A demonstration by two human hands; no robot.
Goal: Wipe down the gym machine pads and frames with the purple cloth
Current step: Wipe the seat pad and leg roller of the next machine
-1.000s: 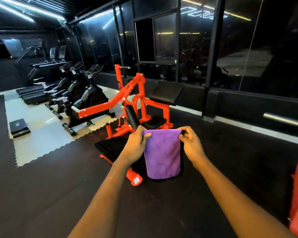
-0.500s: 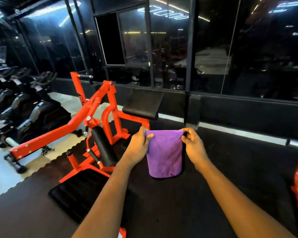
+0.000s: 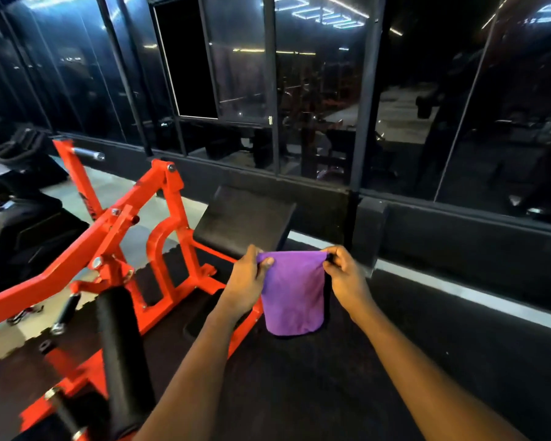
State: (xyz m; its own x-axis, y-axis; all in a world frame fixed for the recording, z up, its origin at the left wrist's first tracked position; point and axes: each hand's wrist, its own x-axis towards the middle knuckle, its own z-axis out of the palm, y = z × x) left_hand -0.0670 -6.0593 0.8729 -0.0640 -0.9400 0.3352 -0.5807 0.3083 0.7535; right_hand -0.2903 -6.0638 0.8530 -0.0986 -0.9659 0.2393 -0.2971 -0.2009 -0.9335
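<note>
Left hand (image 3: 248, 283) and right hand (image 3: 347, 278) each pinched top corner of purple cloth (image 3: 295, 294); cloth hung folded, clear of red machine frame (image 3: 109, 230) and black pad (image 3: 245, 219).

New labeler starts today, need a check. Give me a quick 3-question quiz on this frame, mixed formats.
1. True or false: the purple cloth lies spread flat on top of the black pad.
2. How do the left hand and right hand hold the cloth?
A) Only the left hand grips it.
B) Each hand pinches a top corner and the cloth hangs down between them.
C) Both hands crush it into a ball.
3. Fill in: the machine frame is painted ___.

Key: 1 false, it hangs in the air from the hands. 2 B. 3 red (orange-red).
</note>
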